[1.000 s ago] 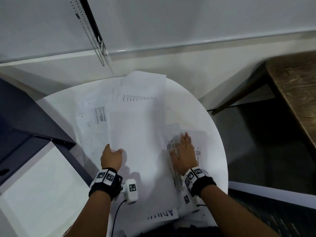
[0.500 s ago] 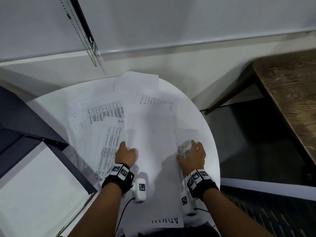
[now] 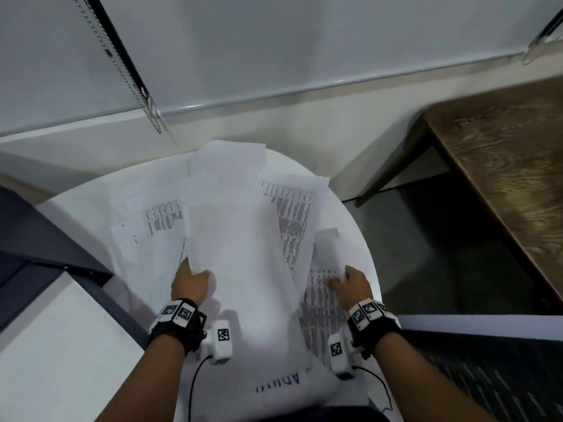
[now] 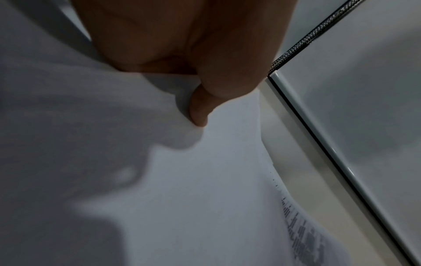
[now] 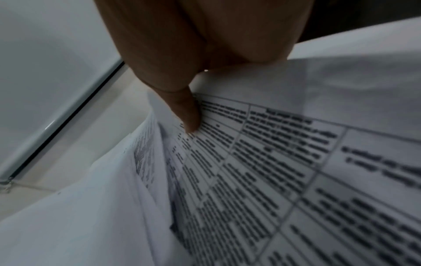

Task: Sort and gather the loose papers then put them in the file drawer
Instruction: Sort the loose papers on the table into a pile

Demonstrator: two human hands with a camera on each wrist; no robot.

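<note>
White papers (image 3: 243, 269) on the round table (image 3: 350, 226), both hands pinching sheets

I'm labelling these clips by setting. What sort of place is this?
Probably an office or study corner: printed papers spread over a round white table, a roller blind with a bead chain behind it, and a wooden desk alongside.

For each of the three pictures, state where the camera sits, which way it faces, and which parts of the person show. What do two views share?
Head: on the head, looking down at papers on the round table; both forearms show.
Left wrist: along the left hand, thumb pinching a blank sheet.
Right wrist: along the right hand, gripping a printed table sheet.
Shared: both wrist views show the white window frame.
</note>
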